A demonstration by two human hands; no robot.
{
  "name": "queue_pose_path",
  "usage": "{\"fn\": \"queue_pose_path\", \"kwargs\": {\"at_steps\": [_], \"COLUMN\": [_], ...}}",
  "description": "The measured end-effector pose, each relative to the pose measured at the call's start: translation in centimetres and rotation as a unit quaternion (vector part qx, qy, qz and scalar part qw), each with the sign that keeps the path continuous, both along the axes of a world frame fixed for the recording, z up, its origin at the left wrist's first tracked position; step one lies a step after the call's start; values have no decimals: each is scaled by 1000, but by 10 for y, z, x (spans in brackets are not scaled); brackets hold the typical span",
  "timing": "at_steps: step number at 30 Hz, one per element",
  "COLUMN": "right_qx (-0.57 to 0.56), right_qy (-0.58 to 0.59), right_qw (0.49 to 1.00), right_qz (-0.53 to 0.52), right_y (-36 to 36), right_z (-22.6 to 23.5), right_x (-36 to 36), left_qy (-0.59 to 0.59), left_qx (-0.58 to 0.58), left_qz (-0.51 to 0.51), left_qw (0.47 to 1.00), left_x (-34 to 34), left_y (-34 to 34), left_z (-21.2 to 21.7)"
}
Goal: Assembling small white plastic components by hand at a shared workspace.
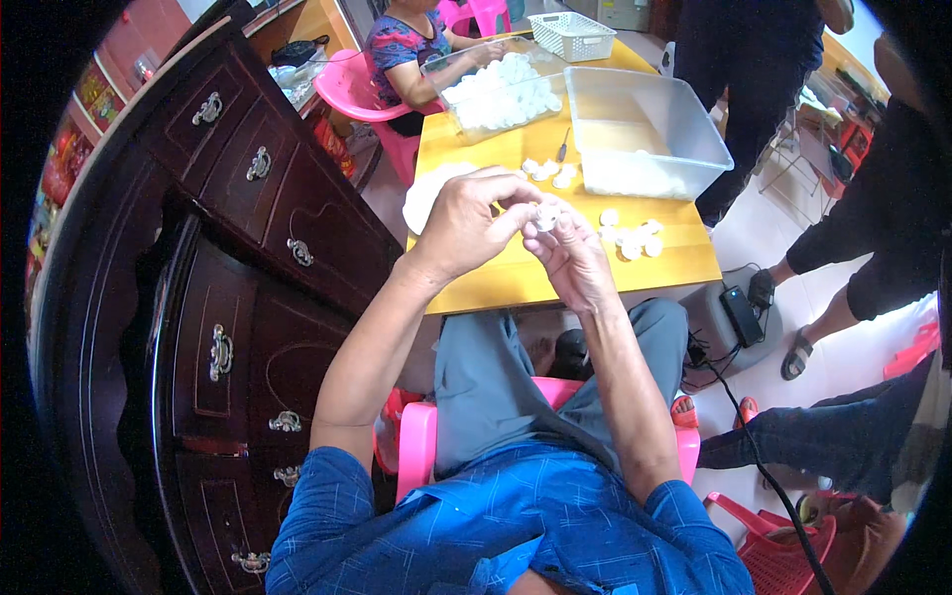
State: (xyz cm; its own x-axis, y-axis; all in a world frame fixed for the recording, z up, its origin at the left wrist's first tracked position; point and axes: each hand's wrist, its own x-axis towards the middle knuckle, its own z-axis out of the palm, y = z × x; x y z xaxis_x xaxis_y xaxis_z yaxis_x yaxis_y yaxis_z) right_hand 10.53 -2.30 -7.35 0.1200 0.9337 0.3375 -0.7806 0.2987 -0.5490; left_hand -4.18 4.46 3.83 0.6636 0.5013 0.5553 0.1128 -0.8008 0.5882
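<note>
Above the near part of the yellow table, my left hand (464, 226) and my right hand (577, 260) meet at a small white round part (545, 217). Both hands pinch it between thumb and fingers, which partly cover it. Several similar white pieces (632, 242) lie on the tabletop just right of my right hand. Another small cluster of white pieces (562, 177) sits beyond my fingertips, near a thin dark-handled screwdriver (563, 148). Partly hidden behind my left hand is a flat white item (421, 201).
On the yellow table (496, 288) stand a clear bin heaped with white pieces (506, 91), another clear bin (694, 149) with white contents low inside, and a white basket (572, 40). A person sits across (405, 50). A dark drawer cabinet (228, 297) flanks my left; people stand at right.
</note>
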Motion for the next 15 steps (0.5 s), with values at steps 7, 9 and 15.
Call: {"fn": "queue_pose_path", "kwargs": {"at_steps": [7, 9, 15], "right_qx": [-22, -25, -61], "right_qy": [8, 19, 45], "right_qw": [1000, 999, 997], "right_qz": [3, 9, 33], "right_y": [-1, -2, -13], "right_z": [-4, -10, -45], "right_x": [2, 1, -1], "left_qy": [66, 86, 134], "left_qx": [-3, 71, 32], "left_qz": [23, 29, 12], "left_qw": [998, 993, 990], "left_x": [5, 7, 14], "left_y": [-2, -2, -1], "left_z": [7, 1, -31]}}
